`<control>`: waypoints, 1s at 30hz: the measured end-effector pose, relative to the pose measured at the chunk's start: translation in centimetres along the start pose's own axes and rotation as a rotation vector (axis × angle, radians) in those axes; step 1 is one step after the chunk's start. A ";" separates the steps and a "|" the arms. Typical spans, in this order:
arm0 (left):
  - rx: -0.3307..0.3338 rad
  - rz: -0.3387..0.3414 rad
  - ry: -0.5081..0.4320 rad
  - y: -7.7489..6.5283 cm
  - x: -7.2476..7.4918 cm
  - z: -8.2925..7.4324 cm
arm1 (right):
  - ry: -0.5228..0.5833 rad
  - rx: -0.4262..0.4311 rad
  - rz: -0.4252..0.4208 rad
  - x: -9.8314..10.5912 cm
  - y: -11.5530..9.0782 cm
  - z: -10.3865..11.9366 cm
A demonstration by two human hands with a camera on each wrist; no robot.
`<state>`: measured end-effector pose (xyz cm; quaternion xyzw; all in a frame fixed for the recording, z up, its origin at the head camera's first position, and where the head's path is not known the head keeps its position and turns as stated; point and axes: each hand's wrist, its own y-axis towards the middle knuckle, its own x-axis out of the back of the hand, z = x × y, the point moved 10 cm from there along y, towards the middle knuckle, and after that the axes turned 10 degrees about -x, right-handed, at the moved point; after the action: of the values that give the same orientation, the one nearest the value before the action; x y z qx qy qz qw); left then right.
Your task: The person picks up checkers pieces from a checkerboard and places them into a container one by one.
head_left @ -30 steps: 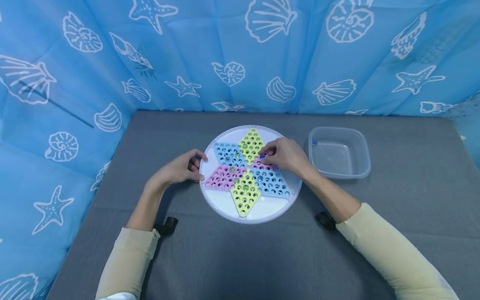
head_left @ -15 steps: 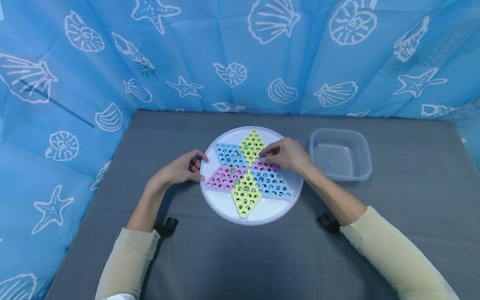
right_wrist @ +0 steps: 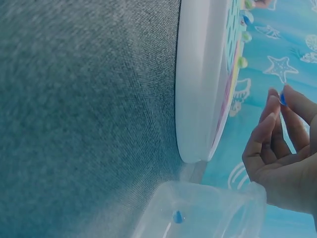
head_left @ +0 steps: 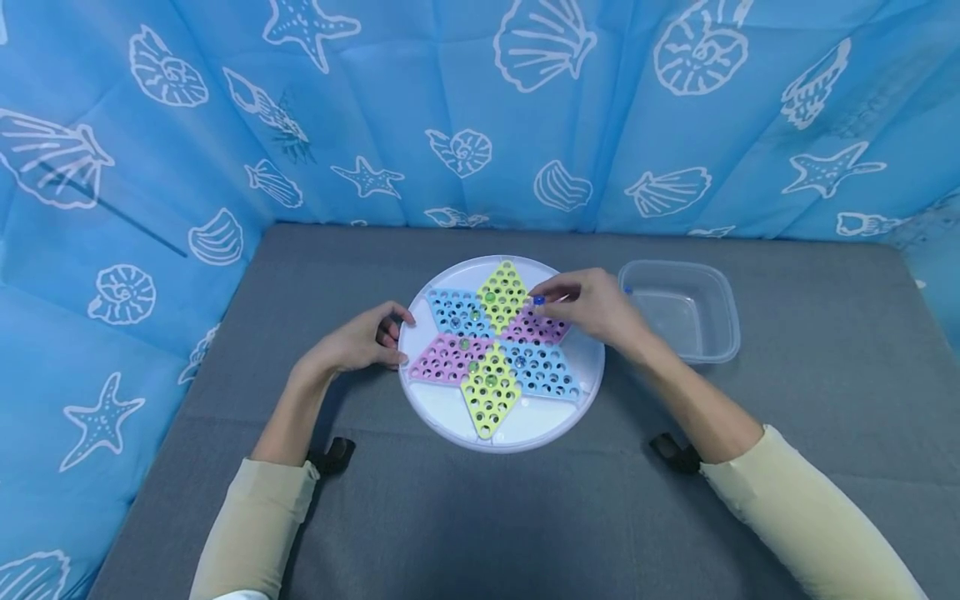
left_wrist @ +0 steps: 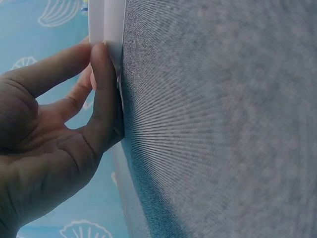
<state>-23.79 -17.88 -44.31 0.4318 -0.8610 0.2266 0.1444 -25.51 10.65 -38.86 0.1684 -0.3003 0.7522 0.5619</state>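
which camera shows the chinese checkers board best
The head view: it shows nearly the whole top of the Chinese checkers board. The left wrist view has only some white edge at the left hand; the right wrist view, its side and a sliver of top.

No words, numbers, brand names or signs can be read in any of the views. That is so for the round game board [head_left: 442, 402], the see-through box [head_left: 678, 321], the gray cloth [head_left: 480, 517] and the blue curtain [head_left: 450, 83], where the white marks are drawings of shells and starfish, not letters.
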 end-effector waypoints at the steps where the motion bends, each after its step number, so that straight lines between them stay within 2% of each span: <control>1: 0.001 0.001 -0.003 0.0 0.0 0.0 | 0.008 0.007 -0.011 0.2 -0.1 0.0; 9: -0.003 0.005 0.001 0.0 0.0 -0.3 | 0.063 -0.020 -0.052 2.3 -1.1 -0.4; 14: -0.008 -0.002 0.008 0.1 0.0 -0.2 | 0.057 -0.045 -0.104 4.3 -1.8 -0.8; 21: 0.019 -0.011 -0.019 -0.1 -0.1 0.2 | 0.027 -0.043 -0.102 5.6 -2.5 -1.8; 30: -0.008 -0.009 -0.021 -0.1 -0.2 0.0 | 0.042 -0.034 -0.155 7.9 -3.5 -3.4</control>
<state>-23.59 -17.84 -44.34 0.4375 -0.8614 0.2180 0.1380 -24.37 19.43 -35.87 0.1658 -0.2872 0.7046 0.6273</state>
